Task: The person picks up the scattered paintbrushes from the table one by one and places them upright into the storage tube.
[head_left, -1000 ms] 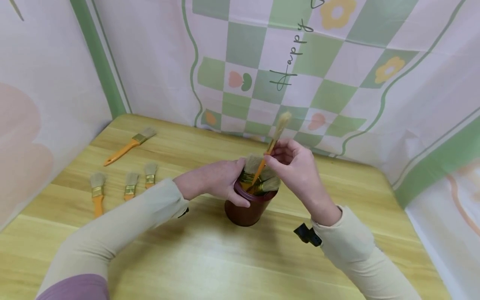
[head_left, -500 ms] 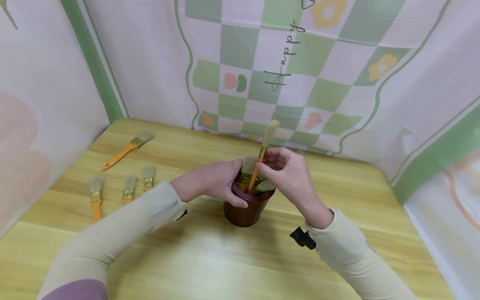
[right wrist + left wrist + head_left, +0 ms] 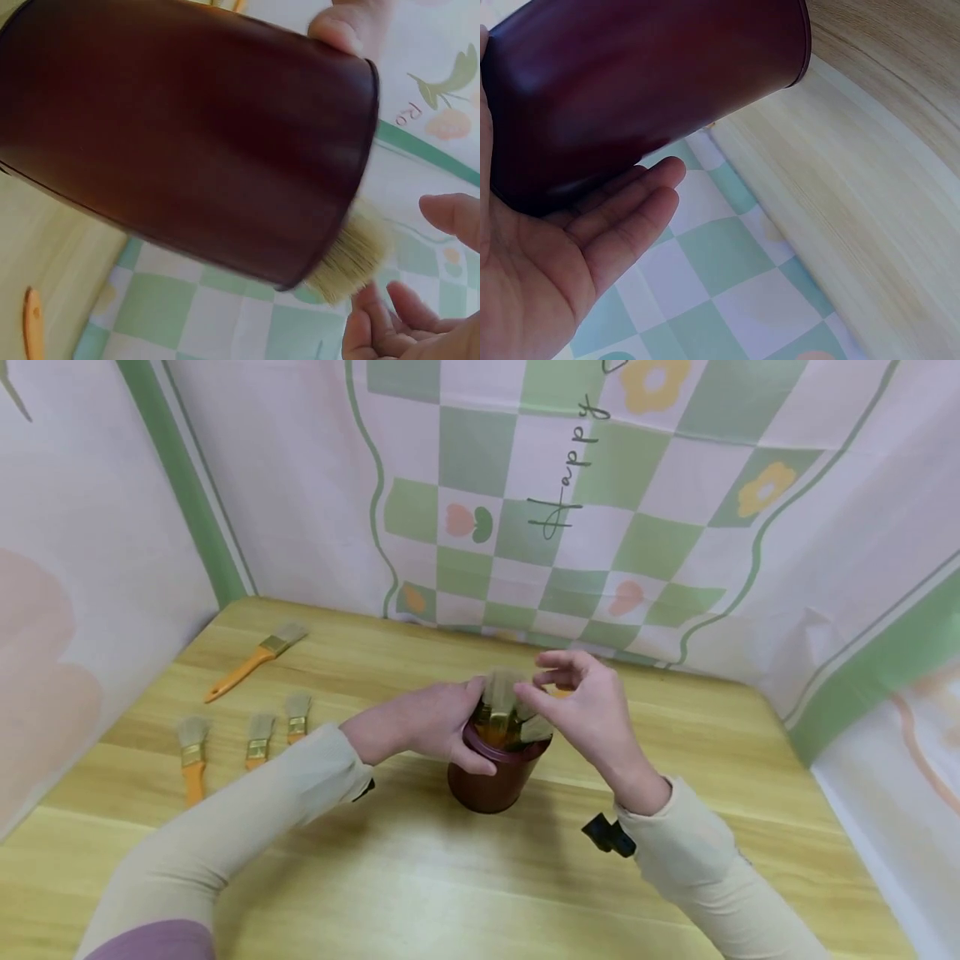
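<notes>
A dark red cup stands on the table, with several paintbrushes in it, bristles up. My left hand holds the cup at its rim, thumb on the near side. In the left wrist view, some fingers of that hand extend along the cup wall. Just right of the bristles is my right hand, fingers loosely bent and holding nothing. The right wrist view shows its thumb and fingers apart beside the bristles poking past the rim.
To the left on the wooden table lie a larger orange-handled paintbrush and three smaller ones, including one paintbrush at far left. An orange bit shows behind my right hand. A checkered cloth hangs at the back.
The paintbrush my right hand pinched has gone down into the cup, and that hand has let go of it. My left hand has kept its hold on the cup.
</notes>
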Action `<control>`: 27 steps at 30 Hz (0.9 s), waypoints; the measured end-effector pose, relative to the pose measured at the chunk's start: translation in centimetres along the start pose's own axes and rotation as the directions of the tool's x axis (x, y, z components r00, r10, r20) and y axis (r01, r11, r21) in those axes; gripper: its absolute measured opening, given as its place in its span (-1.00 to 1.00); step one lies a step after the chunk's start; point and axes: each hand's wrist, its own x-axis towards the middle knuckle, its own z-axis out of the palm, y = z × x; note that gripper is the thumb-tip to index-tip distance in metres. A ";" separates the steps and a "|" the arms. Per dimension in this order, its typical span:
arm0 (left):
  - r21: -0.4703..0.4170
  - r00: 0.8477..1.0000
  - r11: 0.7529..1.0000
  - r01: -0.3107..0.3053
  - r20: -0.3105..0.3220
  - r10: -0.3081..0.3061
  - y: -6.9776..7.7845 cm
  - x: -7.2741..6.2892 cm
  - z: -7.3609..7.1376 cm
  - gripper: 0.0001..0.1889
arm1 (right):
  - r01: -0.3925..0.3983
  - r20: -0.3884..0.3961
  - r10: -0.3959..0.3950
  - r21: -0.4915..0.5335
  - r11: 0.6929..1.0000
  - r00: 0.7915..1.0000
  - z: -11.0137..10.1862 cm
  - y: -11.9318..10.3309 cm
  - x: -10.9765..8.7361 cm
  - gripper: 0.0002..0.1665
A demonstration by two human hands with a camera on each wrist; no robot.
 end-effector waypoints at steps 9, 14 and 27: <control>0.009 1.000 1.000 0.016 -0.010 -0.016 0.0 -0.1 0.1 0.06 | -0.167 -0.039 0.173 0.124 0.978 0.984 -3.8 1.4 1.0 0.09; 0.028 1.000 0.999 0.020 -0.009 -0.020 0.1 -0.1 0.0 0.08 | -0.323 -0.040 0.330 0.125 0.938 0.943 -5.0 5.4 3.1 -0.03; 0.027 1.000 1.000 -0.005 -0.018 0.005 0.3 -0.3 0.3 0.05 | -0.203 0.253 0.356 -0.481 0.853 0.900 -1.4 14.4 7.5 -0.12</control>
